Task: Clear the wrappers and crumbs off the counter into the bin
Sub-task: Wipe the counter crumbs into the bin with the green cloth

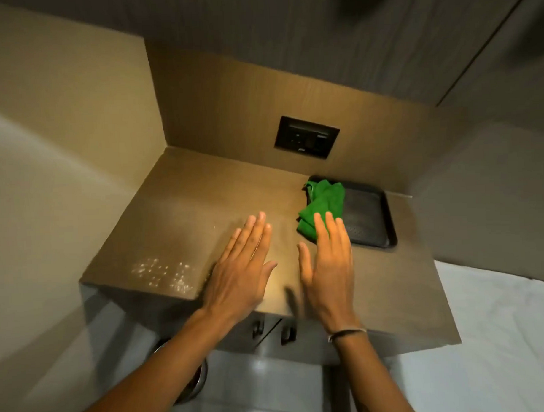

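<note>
Pale crumbs (162, 273) are scattered over the front left corner of the brown counter (187, 202). My left hand (239, 265) is flat and open above the counter's front edge, just right of the crumbs, holding nothing. Beside it my right hand (328, 262) is also open and empty, its fingertips overlapping the near edge of a crumpled green cloth (321, 204). A round metal bin (193, 384) stands on the floor below the counter's left side, mostly hidden by my left forearm. No wrappers show.
A black tray (370, 217) lies at the counter's right, with the green cloth draped over its left rim. A black socket panel (305, 140) is set in the back wall. Two cabinet handles (272, 329) sit under the counter. White bedding (500, 321) lies to the right.
</note>
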The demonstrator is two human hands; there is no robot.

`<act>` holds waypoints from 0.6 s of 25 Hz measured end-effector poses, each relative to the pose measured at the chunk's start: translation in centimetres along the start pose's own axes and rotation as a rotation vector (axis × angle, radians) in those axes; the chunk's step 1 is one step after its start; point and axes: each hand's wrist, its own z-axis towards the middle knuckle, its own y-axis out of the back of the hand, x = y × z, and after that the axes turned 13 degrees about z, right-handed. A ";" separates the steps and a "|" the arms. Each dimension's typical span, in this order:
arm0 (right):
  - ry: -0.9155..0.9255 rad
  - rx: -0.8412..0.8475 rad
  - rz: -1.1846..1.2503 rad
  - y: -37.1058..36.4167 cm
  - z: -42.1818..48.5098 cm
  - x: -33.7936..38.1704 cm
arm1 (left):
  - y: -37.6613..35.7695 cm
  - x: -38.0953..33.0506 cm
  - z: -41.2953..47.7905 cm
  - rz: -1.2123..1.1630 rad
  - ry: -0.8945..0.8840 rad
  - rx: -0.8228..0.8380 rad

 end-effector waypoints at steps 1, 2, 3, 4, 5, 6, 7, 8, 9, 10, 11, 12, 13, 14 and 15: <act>-0.053 0.040 -0.019 -0.4 2.7 -1.1 | -0.8 -0.2 2.3 0.021 0.010 0.058; -0.104 0.092 -0.040 -0.9 5.4 -2.2 | -1.7 -0.3 4.4 0.036 0.015 0.116; -0.153 0.154 -0.066 -1.5 7.9 -3.5 | -2.8 -0.5 6.2 0.048 0.022 0.166; -0.200 0.221 -0.097 -2.4 10.3 -4.8 | -4.0 -0.6 7.7 0.056 0.037 0.208; -0.255 0.285 -0.111 -3.1 12.3 -5.8 | -5.0 -0.6 9.0 0.045 0.052 0.245; -0.312 0.352 -0.107 -3.6 13.6 -6.6 | -5.6 -0.6 9.7 0.023 0.060 0.284; -0.348 0.403 -0.098 -4.3 14.2 -7.3 | -6.2 -0.6 10.0 0.016 0.069 0.310; -0.354 0.431 -0.101 -5.0 14.3 -8.0 | -6.9 -0.5 10.0 0.033 0.075 0.307; -0.350 0.443 -0.120 -5.7 14.1 -8.5 | -7.4 -0.4 10.0 0.065 0.078 0.308; -0.346 0.435 -0.127 -6.2 13.9 -9.0 | -7.9 -0.4 9.9 0.077 0.084 0.299; -0.344 0.425 -0.122 -6.6 13.9 -9.5 | -8.2 -0.3 10.0 0.083 0.084 0.292; -0.350 0.429 -0.113 -6.8 13.9 -9.8 | -8.3 -0.3 9.9 0.090 0.083 0.298; -0.353 0.426 -0.100 -6.8 14.1 -9.8 | -8.3 -0.3 9.8 0.094 0.087 0.299; -0.345 0.407 -0.090 -6.9 14.1 -9.7 | -8.4 -0.4 9.8 0.103 0.092 0.290; -0.328 0.371 -0.088 -7.0 14.2 -9.7 | -8.5 -0.4 9.8 0.101 0.093 0.281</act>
